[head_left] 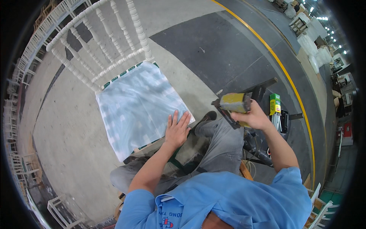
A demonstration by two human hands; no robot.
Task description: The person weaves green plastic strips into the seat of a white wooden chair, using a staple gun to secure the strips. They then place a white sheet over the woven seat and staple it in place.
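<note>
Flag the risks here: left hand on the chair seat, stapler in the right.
1. The left hand lies flat on the plastic-wrapped seat at its near corner; a shot there could hit the fingers.
2. The right hand holds the yellow staple gun above the knee; a misfire might strike it.

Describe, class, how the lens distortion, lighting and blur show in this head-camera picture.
Head view: the fisheye bends the yellow floor line into an arc and darkens the rim; lighting is even with soft shadows; ceiling lamps glare at top right; the plastic-wrapped seat under the left hand looks hazy; the right hand and its yellow tool stay fairly sharp.
</note>
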